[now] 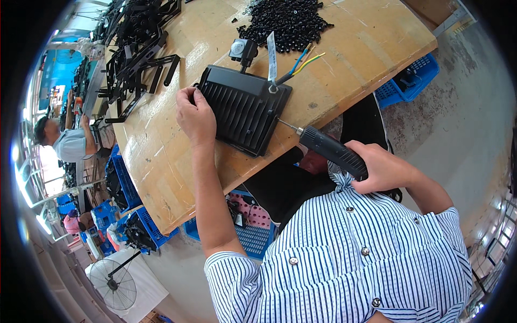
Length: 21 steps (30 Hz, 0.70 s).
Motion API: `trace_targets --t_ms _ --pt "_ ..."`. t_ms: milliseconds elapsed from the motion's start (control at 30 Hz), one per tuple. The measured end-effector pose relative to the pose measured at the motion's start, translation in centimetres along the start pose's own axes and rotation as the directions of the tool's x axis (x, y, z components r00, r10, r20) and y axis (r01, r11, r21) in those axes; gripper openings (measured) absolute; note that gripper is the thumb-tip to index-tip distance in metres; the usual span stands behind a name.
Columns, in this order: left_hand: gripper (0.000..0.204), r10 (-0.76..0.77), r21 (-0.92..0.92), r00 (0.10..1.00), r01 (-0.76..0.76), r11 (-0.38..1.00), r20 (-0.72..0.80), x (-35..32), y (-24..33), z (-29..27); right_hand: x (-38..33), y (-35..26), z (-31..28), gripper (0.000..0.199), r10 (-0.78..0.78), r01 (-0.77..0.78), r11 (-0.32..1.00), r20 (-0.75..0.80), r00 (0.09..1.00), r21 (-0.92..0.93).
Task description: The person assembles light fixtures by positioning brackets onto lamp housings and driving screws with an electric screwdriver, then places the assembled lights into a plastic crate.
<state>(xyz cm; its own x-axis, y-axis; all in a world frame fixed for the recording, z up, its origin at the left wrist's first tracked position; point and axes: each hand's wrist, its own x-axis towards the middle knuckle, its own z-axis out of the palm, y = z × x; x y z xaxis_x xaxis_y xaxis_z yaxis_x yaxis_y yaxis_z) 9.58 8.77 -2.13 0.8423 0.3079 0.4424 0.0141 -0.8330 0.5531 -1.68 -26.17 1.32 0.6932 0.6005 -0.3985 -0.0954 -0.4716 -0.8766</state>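
A black floodlight (237,107) lies on the wooden table, its ribbed back facing up. A sensor head (242,51) sticks out from its far edge. From its right corner comes a cable with blue and yellow-green wires (301,64) and a white paper tag (272,56). At the floodlight's far left corner, my left hand (196,118) has its thumb and fingers pinched together; what lies between them is too small to make out. My right hand (379,167) is wrapped round a black electric screwdriver (334,149). The screwdriver's bit points at the floodlight's right edge, close to it.
Black screws (285,21) lie heaped at the table's (350,70) far side. Black metal brackets (140,64) are piled at the far left. Blue crates (412,81) stand below the table's edges. Another person (75,142) works at the left, beyond the table; a fan (113,282) stands lower left.
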Motion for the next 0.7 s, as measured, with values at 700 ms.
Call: trace_targets --t_ms 700 --pt "0.007 0.101 -0.338 0.936 0.020 0.941 0.337 -6.7 7.2 -2.5 -0.3 -2.0 -0.4 0.070 -0.009 0.011 0.996 0.016 1.000 -0.088"
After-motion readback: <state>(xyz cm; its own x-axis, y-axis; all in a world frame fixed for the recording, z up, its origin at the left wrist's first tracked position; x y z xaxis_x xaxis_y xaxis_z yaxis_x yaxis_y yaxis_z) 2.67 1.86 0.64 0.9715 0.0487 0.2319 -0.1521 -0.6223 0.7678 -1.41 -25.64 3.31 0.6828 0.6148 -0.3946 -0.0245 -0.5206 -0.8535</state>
